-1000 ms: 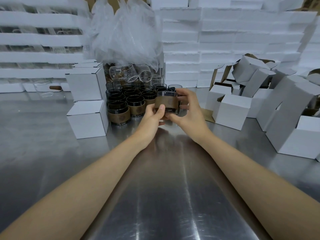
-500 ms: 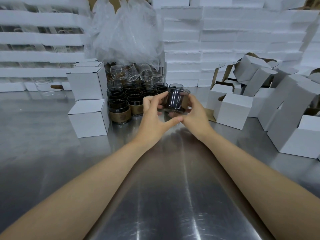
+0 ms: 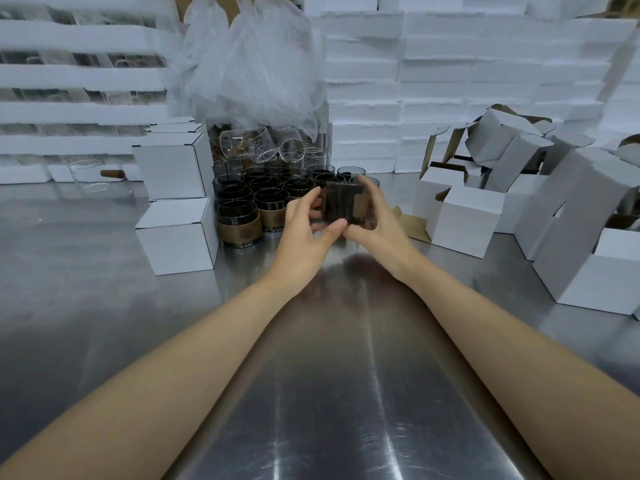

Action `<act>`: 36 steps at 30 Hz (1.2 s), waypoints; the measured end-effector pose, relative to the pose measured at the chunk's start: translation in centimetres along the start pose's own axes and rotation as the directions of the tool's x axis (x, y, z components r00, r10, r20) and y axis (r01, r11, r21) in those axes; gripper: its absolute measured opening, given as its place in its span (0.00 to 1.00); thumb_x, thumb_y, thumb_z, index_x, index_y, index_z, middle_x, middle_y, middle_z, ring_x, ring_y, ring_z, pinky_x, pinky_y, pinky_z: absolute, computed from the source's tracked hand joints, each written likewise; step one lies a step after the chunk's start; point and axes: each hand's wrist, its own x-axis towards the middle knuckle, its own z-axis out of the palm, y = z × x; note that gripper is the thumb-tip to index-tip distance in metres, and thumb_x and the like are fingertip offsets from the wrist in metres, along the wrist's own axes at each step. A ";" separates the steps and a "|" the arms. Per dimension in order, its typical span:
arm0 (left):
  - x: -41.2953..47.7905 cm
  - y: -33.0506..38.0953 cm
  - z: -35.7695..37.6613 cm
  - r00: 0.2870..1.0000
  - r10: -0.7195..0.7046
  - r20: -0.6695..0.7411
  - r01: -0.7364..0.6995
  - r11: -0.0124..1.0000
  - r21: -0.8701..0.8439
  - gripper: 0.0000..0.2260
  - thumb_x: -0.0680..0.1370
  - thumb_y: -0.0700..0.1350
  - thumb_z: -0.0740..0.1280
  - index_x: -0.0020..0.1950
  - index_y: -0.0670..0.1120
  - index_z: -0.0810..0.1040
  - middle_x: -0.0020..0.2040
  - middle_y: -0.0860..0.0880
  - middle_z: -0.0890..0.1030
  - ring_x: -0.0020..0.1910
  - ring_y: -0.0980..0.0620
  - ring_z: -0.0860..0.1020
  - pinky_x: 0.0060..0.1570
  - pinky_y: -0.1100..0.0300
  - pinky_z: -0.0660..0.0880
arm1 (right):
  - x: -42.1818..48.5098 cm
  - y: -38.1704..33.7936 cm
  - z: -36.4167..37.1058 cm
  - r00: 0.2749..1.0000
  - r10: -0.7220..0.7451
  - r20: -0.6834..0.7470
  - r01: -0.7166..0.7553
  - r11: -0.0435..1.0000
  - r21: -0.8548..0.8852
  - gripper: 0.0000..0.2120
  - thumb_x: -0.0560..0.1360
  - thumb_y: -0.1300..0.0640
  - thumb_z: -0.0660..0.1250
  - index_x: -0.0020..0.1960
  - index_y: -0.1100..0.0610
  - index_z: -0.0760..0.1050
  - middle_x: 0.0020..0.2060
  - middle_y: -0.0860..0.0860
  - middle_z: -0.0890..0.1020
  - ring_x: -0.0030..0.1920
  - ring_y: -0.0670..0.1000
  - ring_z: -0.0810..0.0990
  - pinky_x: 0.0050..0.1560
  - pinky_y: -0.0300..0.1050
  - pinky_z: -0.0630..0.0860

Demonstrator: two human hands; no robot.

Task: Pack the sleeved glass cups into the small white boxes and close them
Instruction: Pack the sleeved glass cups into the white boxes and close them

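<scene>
Two hands meet around one dark sleeved glass cup [image 3: 341,202], held just above the steel table [image 3: 311,393]. The left hand [image 3: 304,233] curls its thumb and fingers against the cup's near and left side, the right hand [image 3: 379,221] wraps its fingers over the top and right side, and the cup itself is blurred. At nine o'clock from it stands a cluster of sleeved cups [image 3: 242,216] with two stacked closed white boxes [image 3: 175,237] beyond, and at three o'clock sit open white boxes [image 3: 465,220].

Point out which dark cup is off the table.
The cup gripped between the left hand and right hand; the other cups stand clustered on the table.
</scene>
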 end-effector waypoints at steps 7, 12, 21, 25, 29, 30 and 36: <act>0.1 -0.1 -0.3 0.997 0.032 -0.071 -0.032 0.999 0.009 0.29 0.70 0.25 0.69 0.70 0.40 0.70 0.63 0.43 0.68 0.61 0.52 0.73 0.66 0.61 0.71 | -0.2 -0.1 0.3 0.992 -0.122 -0.024 0.120 0.990 -0.073 0.35 0.66 0.67 0.76 0.69 0.55 0.68 0.63 0.49 0.76 0.65 0.46 0.74 0.67 0.46 0.71; 0.2 -0.3 -0.4 0.988 0.093 -0.126 -0.079 0.991 0.112 0.29 0.69 0.26 0.70 0.68 0.43 0.72 0.61 0.46 0.70 0.61 0.52 0.74 0.67 0.57 0.70 | -0.3 -0.4 1.0 0.970 -0.243 -0.009 0.241 0.966 -0.094 0.34 0.62 0.69 0.74 0.65 0.54 0.69 0.61 0.50 0.76 0.64 0.49 0.75 0.66 0.53 0.73; 0.2 -0.5 -0.4 0.984 0.094 -0.149 -0.073 0.987 0.144 0.28 0.68 0.29 0.73 0.65 0.43 0.74 0.60 0.46 0.71 0.56 0.56 0.74 0.62 0.70 0.69 | -0.2 0.0 1.0 0.972 -0.232 0.020 0.233 0.972 -0.035 0.34 0.62 0.70 0.74 0.64 0.53 0.69 0.63 0.53 0.75 0.65 0.51 0.74 0.67 0.56 0.71; 0.3 -0.6 -0.4 0.992 0.071 -0.105 -0.056 0.988 0.145 0.30 0.68 0.29 0.73 0.68 0.41 0.71 0.62 0.45 0.69 0.55 0.60 0.73 0.64 0.64 0.70 | -0.2 0.0 0.8 0.979 -0.204 0.002 0.204 0.979 -0.006 0.31 0.65 0.66 0.77 0.64 0.53 0.70 0.61 0.51 0.75 0.63 0.49 0.75 0.65 0.50 0.73; 0.2 -0.5 -0.2 0.996 0.092 -0.013 -0.089 0.985 0.149 0.33 0.69 0.32 0.75 0.71 0.42 0.67 0.63 0.46 0.67 0.63 0.50 0.72 0.67 0.56 0.69 | -0.5 -0.8 0.6 0.999 -0.035 -0.032 0.039 0.987 0.155 0.22 0.72 0.52 0.69 0.64 0.55 0.69 0.53 0.47 0.80 0.54 0.42 0.80 0.54 0.37 0.76; 0.1 -0.5 -0.2 0.995 0.103 -0.001 -0.102 0.986 0.133 0.33 0.69 0.34 0.76 0.72 0.42 0.67 0.63 0.47 0.68 0.64 0.50 0.72 0.68 0.56 0.69 | -0.4 -0.9 0.6 0.999 0.003 -0.047 0.006 0.979 0.205 0.20 0.74 0.50 0.66 0.62 0.57 0.70 0.52 0.49 0.81 0.53 0.45 0.81 0.54 0.40 0.76; 0.0 -0.3 -0.2 0.991 0.125 0.052 -0.129 0.989 0.074 0.32 0.73 0.44 0.74 0.74 0.44 0.65 0.68 0.49 0.69 0.68 0.57 0.69 0.69 0.55 0.68 | -0.4 -1.7 0.5 0.964 0.244 0.107 -0.266 0.869 0.417 0.26 0.82 0.41 0.49 0.52 0.52 0.82 0.55 0.62 0.82 0.60 0.66 0.77 0.66 0.64 0.69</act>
